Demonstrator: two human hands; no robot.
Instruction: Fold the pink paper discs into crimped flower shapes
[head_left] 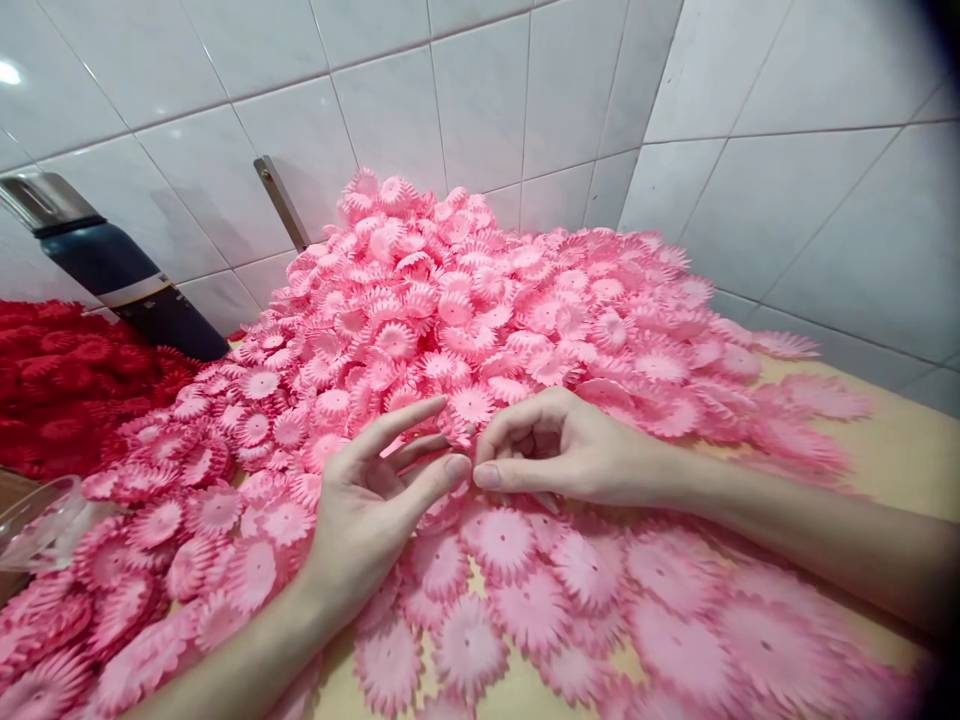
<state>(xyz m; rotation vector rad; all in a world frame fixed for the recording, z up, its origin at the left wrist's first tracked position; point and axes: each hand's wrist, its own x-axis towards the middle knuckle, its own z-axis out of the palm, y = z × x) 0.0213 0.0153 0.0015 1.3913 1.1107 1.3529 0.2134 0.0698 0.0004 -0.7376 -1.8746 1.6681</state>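
Note:
Many pink petal discs with fringed edges and small centre holes form a heap (450,300) behind my hands. More flat discs (529,605) lie on the table in front of them. My left hand (382,490) is over the discs, its index finger stretched out and its thumb reaching toward the other hand. My right hand (551,450) has its fingers curled in a pinch, thumb against the index finger. The two thumb tips nearly meet. Anything small between the right fingertips is too small to make out.
A dark blue bottle (131,275) with a metal cap leans at the left, beside a pile of red petals (67,390). A clear plastic container (45,525) sits at the left edge. A metal strip (281,203) stands against the white tiled wall (480,100). The yellow tabletop (892,445) shows at right.

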